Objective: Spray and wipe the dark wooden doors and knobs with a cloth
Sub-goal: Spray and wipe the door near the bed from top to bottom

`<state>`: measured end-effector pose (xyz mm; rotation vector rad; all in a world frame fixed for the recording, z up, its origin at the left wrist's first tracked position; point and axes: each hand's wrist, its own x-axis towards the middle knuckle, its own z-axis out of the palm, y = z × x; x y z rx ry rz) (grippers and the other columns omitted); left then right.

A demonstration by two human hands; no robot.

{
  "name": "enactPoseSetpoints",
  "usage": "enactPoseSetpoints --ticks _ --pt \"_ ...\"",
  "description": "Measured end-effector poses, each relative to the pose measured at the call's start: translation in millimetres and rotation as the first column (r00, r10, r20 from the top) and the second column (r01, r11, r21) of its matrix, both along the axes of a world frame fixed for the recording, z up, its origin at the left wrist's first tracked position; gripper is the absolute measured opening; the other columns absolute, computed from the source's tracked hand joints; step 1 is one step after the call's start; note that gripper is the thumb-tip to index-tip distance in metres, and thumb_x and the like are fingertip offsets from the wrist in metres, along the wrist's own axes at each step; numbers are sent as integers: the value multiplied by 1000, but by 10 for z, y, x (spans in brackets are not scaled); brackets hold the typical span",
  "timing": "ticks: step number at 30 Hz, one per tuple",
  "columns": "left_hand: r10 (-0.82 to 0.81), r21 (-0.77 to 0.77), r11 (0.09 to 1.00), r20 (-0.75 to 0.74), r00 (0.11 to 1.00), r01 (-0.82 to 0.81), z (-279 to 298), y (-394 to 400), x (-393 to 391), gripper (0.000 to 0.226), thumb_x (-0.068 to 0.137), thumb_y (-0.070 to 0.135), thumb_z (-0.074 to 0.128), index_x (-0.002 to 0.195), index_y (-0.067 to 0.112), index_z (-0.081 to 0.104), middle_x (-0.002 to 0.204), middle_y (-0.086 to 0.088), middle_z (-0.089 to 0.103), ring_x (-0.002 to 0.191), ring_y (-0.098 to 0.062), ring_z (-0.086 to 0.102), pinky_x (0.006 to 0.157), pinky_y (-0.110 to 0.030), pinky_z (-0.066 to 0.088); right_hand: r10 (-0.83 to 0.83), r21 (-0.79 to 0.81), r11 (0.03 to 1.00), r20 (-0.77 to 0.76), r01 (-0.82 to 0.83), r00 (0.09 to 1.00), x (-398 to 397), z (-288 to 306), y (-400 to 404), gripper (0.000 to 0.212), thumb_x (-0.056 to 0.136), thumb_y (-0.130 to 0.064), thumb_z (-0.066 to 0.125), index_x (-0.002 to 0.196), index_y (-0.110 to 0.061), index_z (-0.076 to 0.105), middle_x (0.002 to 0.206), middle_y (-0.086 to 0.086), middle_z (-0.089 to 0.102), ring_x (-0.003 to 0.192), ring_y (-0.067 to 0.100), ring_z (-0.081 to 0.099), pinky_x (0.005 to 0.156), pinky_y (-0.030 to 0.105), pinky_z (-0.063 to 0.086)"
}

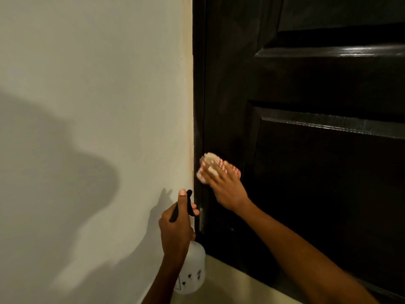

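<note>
Flanking dark door (pixel 306 172): pale wall (pixel 87 106).

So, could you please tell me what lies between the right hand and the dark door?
In the head view, a red-and-white patterned cloth lies between the right hand and the dark door, pressed flat under straight fingers.

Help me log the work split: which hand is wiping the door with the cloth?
The right hand, fingers spread flat on the red-and-white cloth against the dark door. The left hand instead grips the spray bottle beside the wall.
</note>
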<state>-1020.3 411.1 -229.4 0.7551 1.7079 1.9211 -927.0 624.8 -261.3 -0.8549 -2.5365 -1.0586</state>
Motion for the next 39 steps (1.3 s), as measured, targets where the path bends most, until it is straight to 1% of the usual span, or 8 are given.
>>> enactPoseSetpoints --ticks 4,8,15,22,28,32,36,39 --pt "-9 -17 1000 -11 1000 9 -136 -19 -10 63 90 64 44 81 10 76 74 -3 76 40 -20 56 39 -25 47 16 -141 989 450 54 893 230 -831 -126 72 103 -29 45 162 -19 4 170 11 -1 155 35 -10 113 57 -24" --pt "4 -18 1000 -27 1000 -5 -247 -42 7 65 88 63 45 82 7 77 72 -3 75 43 -21 57 38 -23 46 56 -151 988 574 39 817 317 -1018 -119 65 104 -30 44 162 -22 16 170 7 3 155 35 -9 104 57 -31" --pt "15 0 1000 -21 1000 -15 -212 -52 -15 62 96 60 45 77 10 76 75 -1 76 38 -27 54 40 -26 47 56 40 998 39 -58 998 78 221 109 84 84 -26 60 160 -24 27 170 7 9 156 35 -1 122 60 -10" --pt "11 6 1000 54 998 -11 -427 50 52 64 94 60 44 84 6 76 78 -5 76 40 -23 54 39 -27 45 117 200 979 -353 -47 928 47 593 120 65 102 -30 48 161 -15 24 168 7 18 156 33 10 124 61 3" --pt "1 -42 999 44 999 1 -1027 271 71 66 91 64 41 82 9 76 71 -3 75 43 -20 56 44 -27 45 51 -1 999 170 -52 984 365 -1362 140 81 86 -30 54 160 -21 26 168 9 15 156 36 2 122 59 -11" --pt "-33 -54 998 65 997 37 -1354 189 52 63 91 64 43 82 11 77 73 -3 76 45 -27 56 46 -31 46 75 -136 991 640 16 765 482 -2271 33 64 76 -47 72 138 -35 61 154 0 48 147 29 38 124 58 -4" --pt "-31 -70 997 106 994 38 -1584 156 -6 62 89 63 45 81 10 76 71 -6 75 37 -15 51 41 -25 44 129 -90 992 676 -93 726 375 -2560 69 38 83 -40 47 101 -38 80 131 -7 68 133 24 54 124 52 -12" --pt "-18 -38 999 113 993 23 -1638 36 -2 60 91 58 47 82 5 76 71 -8 74 34 -12 48 41 -24 43 25 -60 998 619 16 785 361 -2302 -48 54 72 -44 75 126 -37 71 153 -4 48 142 26 44 123 58 -7"
